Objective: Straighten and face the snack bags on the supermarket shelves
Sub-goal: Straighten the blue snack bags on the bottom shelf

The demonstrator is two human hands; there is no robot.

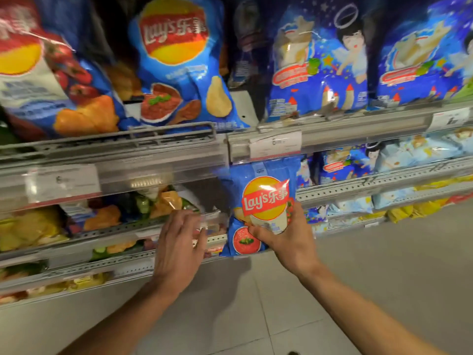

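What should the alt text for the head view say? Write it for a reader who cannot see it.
The right hand grips a small blue Lay's bag upright in front of the shelves, while the left hand, fingers open, reaches toward a lower shelf rail. Larger chip bags fill the shelf above.

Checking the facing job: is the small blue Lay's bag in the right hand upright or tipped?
Upright, roughly. The Lay's bag has its logo reading level and facing out, top seam uppermost, with the right hand gripping its lower part.

Pale tiled floor [384, 278]; price tag [275, 145] on rail.
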